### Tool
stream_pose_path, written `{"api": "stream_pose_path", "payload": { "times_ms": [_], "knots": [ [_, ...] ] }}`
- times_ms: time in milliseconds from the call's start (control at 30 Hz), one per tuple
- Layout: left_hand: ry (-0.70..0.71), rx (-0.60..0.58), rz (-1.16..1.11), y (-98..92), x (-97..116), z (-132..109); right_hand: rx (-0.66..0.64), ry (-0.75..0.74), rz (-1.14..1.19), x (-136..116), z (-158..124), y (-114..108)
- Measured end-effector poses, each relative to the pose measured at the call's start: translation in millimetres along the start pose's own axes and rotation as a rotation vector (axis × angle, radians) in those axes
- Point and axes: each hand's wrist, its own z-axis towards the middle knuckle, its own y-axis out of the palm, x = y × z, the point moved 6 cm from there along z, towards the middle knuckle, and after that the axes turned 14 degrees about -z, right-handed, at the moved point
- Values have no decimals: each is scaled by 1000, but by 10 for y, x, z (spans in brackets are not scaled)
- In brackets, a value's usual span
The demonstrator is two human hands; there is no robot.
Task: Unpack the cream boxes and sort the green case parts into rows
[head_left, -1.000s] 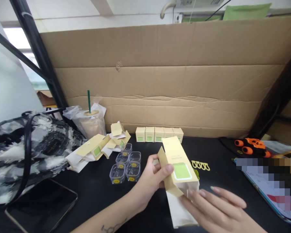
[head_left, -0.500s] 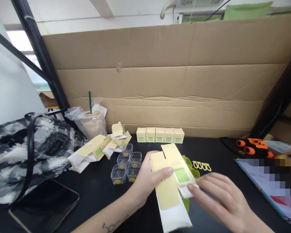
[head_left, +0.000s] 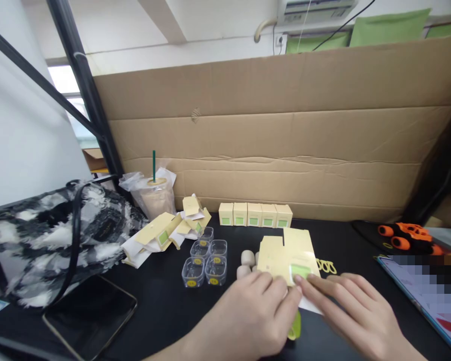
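An unfolded cream carton (head_left: 281, 255) with a green square printed on it is held out flat in front of me. My left hand (head_left: 261, 313) has its fingers curled over the carton's near edge. The fingertips of my right hand (head_left: 355, 311) grip its lower right part, beside the green square, and a white flap shows beneath them. Under the carton, a bright green piece (head_left: 295, 326) sticks out, mostly hidden. Small greyish-beige blocks (head_left: 247, 257) lie at its left, and pale yellow rings (head_left: 326, 266) peek out at its right.
Several clear square cups (head_left: 193, 273) stand left of my hands. Behind are a row of small cream boxes (head_left: 253, 215) and opened cartons (head_left: 154, 230). A furry bag (head_left: 93, 215), dark tablet (head_left: 92, 318) and bagged drink (head_left: 158, 200) sit left; an orange object (head_left: 409, 235) right.
The carton has turned from hanging lengthwise to lying broader and farther right. My left hand has shifted from its left side to its near edge. The view has tilted slightly, and the beige blocks now show.
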Motion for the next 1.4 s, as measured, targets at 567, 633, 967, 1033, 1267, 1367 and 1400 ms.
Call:
{"api": "stream_pose_path", "payload": {
  "times_ms": [567,633,967,1033,1267,1367,1400],
  "knots": [
    [-476,22,678,-1179,-1543,-1738,143,78,103,16,69,-169],
    [-463,-36,702,-1082,-1662,-1772,144,69,95,17,84,-170],
    [-491,-172,758,-672,-1639,-1590,159,72,146,5,157,-166],
    [-531,-214,783,-609,-1607,-1544,150,59,157,-8,164,-160],
    [-654,-149,703,-537,-1584,-1533,106,23,172,-34,155,-118],
    [-648,-167,604,-515,-1668,-1496,61,-5,172,-51,142,-104],
    [-645,-173,594,-512,-1691,-1476,44,-8,185,-54,147,-103]
  ]
}}
